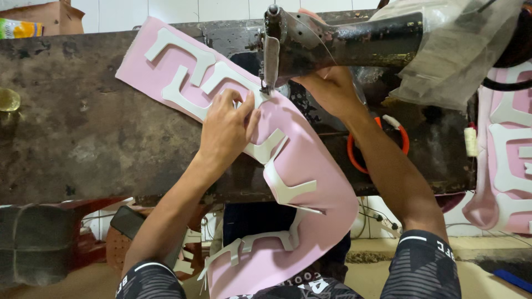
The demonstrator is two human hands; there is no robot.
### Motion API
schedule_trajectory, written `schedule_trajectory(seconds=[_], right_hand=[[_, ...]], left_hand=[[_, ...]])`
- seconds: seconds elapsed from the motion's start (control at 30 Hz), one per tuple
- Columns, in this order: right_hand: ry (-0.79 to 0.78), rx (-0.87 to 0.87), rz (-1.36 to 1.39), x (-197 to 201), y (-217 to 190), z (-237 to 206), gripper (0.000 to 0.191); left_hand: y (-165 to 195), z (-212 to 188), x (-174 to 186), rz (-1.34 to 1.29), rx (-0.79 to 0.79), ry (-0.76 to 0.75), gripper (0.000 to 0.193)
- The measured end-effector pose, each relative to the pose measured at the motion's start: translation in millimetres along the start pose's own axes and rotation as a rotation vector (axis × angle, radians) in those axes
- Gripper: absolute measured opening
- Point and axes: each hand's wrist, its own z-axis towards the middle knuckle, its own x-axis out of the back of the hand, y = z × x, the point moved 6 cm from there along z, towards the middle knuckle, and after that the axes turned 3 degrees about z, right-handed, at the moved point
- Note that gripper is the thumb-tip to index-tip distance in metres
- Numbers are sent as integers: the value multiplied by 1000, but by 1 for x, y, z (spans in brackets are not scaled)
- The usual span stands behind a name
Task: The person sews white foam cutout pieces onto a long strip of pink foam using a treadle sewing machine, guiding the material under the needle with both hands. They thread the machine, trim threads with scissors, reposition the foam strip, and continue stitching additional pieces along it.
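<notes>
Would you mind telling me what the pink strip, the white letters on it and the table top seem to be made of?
The pink strip looks like matte fabric or thin foam sheet: it bends and droops off the table edge. The white letters seem a thicker, matte felt or foam, with clean cut edges, some lifting. The table top looks like worn, stained wood, though the dark grime leaves that open.

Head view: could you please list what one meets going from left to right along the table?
Yellow knob → left hand → needle bar → right hand → orange ring → thread spool.
</notes>
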Motion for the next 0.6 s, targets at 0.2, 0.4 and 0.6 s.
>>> schedule_trajectory(seconds=[0.2, 0.4, 0.6], right_hand=[[-40, -124, -639, -17, -69, -40, 30], [621, 530, -1474, 58, -219, -107, 34], [518, -3, -1590, 177, -195, -74, 37]], left_hand=[[-7, 6, 5, -30, -25, -54, 33], [-11, 7, 4, -14, -49, -68, 31], [-29, 12, -8, -26, -83, -72, 29]])
